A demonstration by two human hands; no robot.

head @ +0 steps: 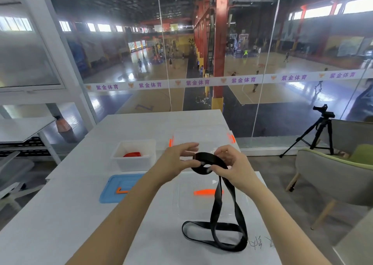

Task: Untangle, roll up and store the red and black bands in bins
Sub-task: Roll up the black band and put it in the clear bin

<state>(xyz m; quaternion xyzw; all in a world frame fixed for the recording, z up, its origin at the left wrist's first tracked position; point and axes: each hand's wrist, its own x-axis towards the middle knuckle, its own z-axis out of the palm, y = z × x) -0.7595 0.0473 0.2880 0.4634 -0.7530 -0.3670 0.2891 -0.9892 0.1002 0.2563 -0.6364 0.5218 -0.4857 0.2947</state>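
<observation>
A black band [217, 206] is partly wound into a small roll held above the table, and its loose end hangs down and loops on the tabletop. My left hand [177, 160] pinches the roll from the left with its fingers spread. My right hand [232, 165] grips the roll from the right. A red band [132, 154] lies rolled inside a white bin [134, 165] at the left. A clear bin with orange clips [201, 137] stands behind my hands.
A blue lid [119, 186] with an orange clip lies flat on the white table [60, 214]. A clear lid [203, 194] with an orange clip lies under the hanging band. A glass wall runs behind the table. A tripod [321, 131] and a chair [331, 180] stand at the right.
</observation>
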